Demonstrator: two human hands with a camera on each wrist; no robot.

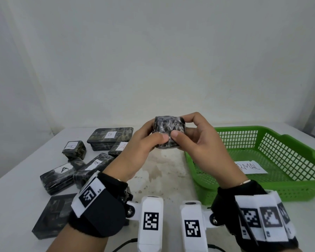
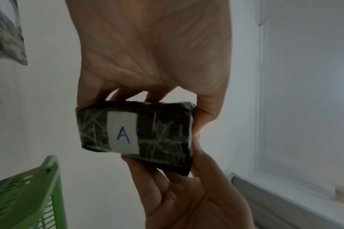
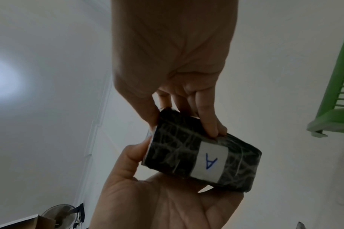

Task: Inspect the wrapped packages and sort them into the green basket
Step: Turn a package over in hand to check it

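- Holding one wrapped package (image 1: pixel 169 131) up between them, the left hand (image 1: pixel 140 146) and right hand (image 1: pixel 202 142) each pinch it with curled fingers (image 1: pixel 159 138), above the worktop (image 1: pixel 162 171) and left of the green basket (image 1: pixel 298 186).
- Its white label (image 2: pixel 123 133), marked "A", faces down and away from the head camera, so a misread could send it to the wrong place.
- The glossy wrap looks slippery; a loosened pinch while turning could drop it onto the worktop short of the basket.
- The basket holds a paper slip (image 1: pixel 251 168), partly hidden by the right hand, probably reading "NORMAL"; no package is visible inside.
- Other wrapped packages (image 1: pixel 56 177), lettered A or B, lie in a loose pile at left.
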